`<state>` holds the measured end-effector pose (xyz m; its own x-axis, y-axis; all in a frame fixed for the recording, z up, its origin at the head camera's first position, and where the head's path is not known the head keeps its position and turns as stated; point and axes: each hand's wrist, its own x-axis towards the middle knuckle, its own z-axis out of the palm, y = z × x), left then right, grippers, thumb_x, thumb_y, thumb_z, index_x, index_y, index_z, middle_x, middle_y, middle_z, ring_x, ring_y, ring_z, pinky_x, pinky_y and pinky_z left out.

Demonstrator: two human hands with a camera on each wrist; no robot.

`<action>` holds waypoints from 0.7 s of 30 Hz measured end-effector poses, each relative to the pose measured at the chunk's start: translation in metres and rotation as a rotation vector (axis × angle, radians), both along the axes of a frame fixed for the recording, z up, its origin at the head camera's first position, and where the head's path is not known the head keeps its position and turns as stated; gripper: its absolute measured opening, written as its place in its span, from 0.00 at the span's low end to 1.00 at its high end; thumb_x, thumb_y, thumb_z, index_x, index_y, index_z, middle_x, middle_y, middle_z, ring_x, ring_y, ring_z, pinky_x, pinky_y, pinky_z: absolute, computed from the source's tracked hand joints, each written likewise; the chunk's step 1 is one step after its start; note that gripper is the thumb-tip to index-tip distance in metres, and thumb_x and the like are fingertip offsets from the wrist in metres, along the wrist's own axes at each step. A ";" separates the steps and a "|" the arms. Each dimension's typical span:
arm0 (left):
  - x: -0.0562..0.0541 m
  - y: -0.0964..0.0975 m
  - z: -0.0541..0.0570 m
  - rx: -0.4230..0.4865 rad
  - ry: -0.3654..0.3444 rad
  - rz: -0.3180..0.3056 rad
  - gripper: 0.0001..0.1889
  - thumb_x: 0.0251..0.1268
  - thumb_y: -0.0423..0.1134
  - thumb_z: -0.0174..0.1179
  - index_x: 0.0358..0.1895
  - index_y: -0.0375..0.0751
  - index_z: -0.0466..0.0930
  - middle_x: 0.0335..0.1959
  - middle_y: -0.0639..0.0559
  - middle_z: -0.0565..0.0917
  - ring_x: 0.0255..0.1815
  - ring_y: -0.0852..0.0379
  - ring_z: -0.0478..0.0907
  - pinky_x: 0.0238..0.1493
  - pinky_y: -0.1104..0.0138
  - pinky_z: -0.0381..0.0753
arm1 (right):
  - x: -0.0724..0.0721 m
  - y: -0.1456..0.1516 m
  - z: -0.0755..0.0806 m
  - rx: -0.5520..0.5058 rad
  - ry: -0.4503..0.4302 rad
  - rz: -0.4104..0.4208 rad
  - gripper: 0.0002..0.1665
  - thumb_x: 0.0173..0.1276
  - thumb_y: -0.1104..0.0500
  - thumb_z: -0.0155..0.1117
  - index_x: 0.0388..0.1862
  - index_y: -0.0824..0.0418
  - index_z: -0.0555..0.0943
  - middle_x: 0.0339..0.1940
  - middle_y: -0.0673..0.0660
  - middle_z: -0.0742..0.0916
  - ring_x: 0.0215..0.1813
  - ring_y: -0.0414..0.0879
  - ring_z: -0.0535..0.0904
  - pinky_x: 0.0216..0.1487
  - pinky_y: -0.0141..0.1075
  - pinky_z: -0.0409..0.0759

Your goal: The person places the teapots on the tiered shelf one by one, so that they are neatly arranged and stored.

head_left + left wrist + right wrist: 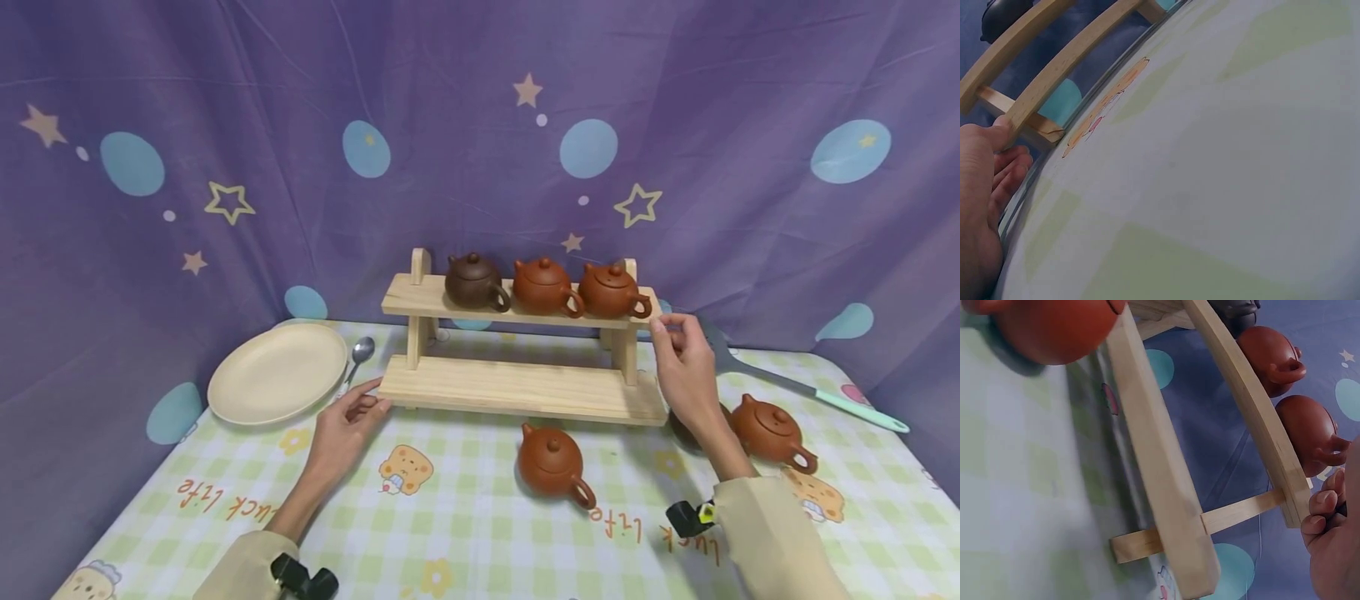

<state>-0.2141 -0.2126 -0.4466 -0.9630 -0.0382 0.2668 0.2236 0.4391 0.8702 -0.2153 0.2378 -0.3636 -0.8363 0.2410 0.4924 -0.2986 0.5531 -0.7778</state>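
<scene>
A two-tier wooden rack (517, 387) stands between my hands. On its upper shelf sit a dark brown teapot (472, 282) and two reddish-brown teapots, one in the middle (542, 286) and one at the right (609, 292). My left hand (341, 433) grips the left end of the lower shelf, its thumb against the board (1054, 75) in the left wrist view. At the right end of the upper shelf, my right hand (688, 367) holds the board's edge with curled fingers (1322, 503); its thumb is hidden in the right wrist view.
In front of the rack lies a reddish teapot (551, 462). Another reddish teapot (768, 429) stands right of my right forearm, which partly covers a dark teapot (684, 432). A spatula (787, 383) lies behind them. At left are a cream plate (277, 375) and a spoon (362, 350).
</scene>
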 end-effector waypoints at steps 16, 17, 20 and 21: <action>-0.003 -0.002 -0.003 0.012 0.022 0.000 0.24 0.74 0.44 0.66 0.68 0.40 0.79 0.43 0.44 0.87 0.42 0.60 0.83 0.48 0.76 0.80 | 0.036 -0.009 -0.029 0.015 -0.018 0.118 0.14 0.85 0.55 0.52 0.56 0.65 0.75 0.18 0.50 0.70 0.17 0.39 0.61 0.16 0.36 0.62; -0.003 -0.002 -0.003 0.015 0.022 0.000 0.24 0.74 0.44 0.67 0.68 0.40 0.79 0.43 0.44 0.87 0.42 0.59 0.83 0.48 0.76 0.80 | 0.038 -0.010 -0.030 0.016 -0.018 0.126 0.13 0.85 0.56 0.52 0.56 0.65 0.75 0.18 0.50 0.70 0.17 0.39 0.61 0.17 0.36 0.62; -0.003 -0.003 -0.004 0.017 0.023 -0.004 0.24 0.74 0.44 0.66 0.68 0.41 0.79 0.43 0.44 0.87 0.42 0.59 0.83 0.48 0.76 0.80 | 0.046 -0.013 -0.036 0.020 -0.019 0.142 0.12 0.85 0.57 0.53 0.56 0.64 0.75 0.18 0.50 0.71 0.17 0.39 0.62 0.17 0.36 0.62; -0.003 -0.003 -0.004 0.018 0.023 -0.004 0.24 0.74 0.45 0.66 0.68 0.41 0.79 0.43 0.44 0.87 0.42 0.59 0.83 0.48 0.76 0.80 | 0.048 -0.014 -0.038 0.022 -0.019 0.146 0.11 0.85 0.58 0.53 0.56 0.64 0.76 0.18 0.50 0.71 0.18 0.39 0.63 0.18 0.36 0.63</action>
